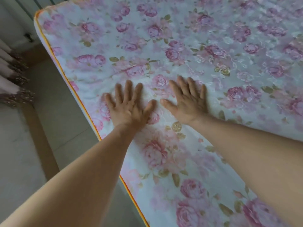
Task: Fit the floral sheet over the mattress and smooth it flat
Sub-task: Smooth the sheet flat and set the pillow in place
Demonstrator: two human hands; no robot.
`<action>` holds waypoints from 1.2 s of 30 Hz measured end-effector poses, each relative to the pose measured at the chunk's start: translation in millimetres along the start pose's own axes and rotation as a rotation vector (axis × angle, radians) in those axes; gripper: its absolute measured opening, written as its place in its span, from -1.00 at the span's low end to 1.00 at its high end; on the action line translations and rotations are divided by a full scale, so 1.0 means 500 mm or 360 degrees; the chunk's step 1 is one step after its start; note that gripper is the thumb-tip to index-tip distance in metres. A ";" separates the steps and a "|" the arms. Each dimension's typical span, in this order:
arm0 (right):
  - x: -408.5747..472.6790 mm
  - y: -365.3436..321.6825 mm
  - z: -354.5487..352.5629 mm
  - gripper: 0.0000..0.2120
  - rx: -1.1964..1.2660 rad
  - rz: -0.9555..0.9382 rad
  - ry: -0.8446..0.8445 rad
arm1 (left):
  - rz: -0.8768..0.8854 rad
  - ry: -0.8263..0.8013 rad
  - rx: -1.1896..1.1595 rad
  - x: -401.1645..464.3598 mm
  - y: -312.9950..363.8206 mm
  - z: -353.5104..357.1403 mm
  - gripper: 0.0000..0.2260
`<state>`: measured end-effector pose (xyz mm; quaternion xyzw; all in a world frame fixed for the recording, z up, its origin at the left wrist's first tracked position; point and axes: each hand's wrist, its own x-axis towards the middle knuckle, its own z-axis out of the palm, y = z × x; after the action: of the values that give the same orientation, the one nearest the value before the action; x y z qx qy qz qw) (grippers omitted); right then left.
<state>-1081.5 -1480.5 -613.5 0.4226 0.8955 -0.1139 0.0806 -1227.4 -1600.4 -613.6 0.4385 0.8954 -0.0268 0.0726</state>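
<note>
While both bare arms reach in from the lower edge of the view, the left hand (129, 106) and the right hand (188, 100) lie palm-down side by side on the floral sheet (188, 46), near the middle of the frame. Each hand's fingers are straight and spread apart, flat against the cloth and curled round nothing; the two thumbs point toward each other with a small gap of sheet between them. The left hand sits at about 9 o'clock from the right one, closer to the bed's side edge.

The sheet, white with pink roses and olive leaves, covers the mattress (38, 30) across the whole visible top, running from 6 o'clock up to 12 and out past 3 o'clock. Around and just beyond the fingertips the cloth shows faint puckers; elsewhere it looks flat, though the picture is soft with blur. An orange piping (77, 97) traces the mattress edge from the corner at 11 o'clock down to 6 o'clock.

Beyond that edge, at 8 to 9 o'clock, lies a pale tiled floor (54, 99), and at the far left hang curtain hems (18, 82) with dark trim.
</note>
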 end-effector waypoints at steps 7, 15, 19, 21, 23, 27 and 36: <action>0.046 -0.005 -0.050 -0.26 0.0234 -0.0154 0.0130 | -0.0138 -0.0006 -0.0174 0.024 0.014 -0.030 -0.23; 0.056 -0.022 -0.003 -0.38 0.0024 -0.0020 0.0130 | 0.0426 0.0015 -0.0039 0.055 0.010 -0.010 -0.36; 0.162 -0.081 -0.025 -0.45 0.0047 -0.0105 0.0115 | 0.0304 0.0013 -0.0019 0.155 -0.042 -0.023 -0.36; 0.214 -0.115 -0.030 -0.45 0.0012 -0.0134 0.0134 | 0.0241 0.0020 -0.0031 0.206 -0.071 -0.030 -0.36; 0.261 -0.142 -0.036 -0.40 -0.0017 -0.0159 0.0139 | 0.0197 -0.0001 -0.0015 0.255 -0.098 -0.039 -0.35; 0.369 -0.194 -0.054 -0.45 0.0034 -0.0181 0.0058 | 0.0187 -0.0026 0.0043 0.345 -0.156 -0.053 -0.35; 0.549 -0.287 -0.085 -0.38 0.0039 -0.0185 -0.0039 | 0.0154 -0.0064 0.0061 0.543 -0.312 -0.093 -0.40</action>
<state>-1367.6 -1354.9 -619.3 0.3693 0.9161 -0.1346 0.0796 -1519.6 -1478.6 -611.6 0.4819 0.8709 -0.0492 0.0833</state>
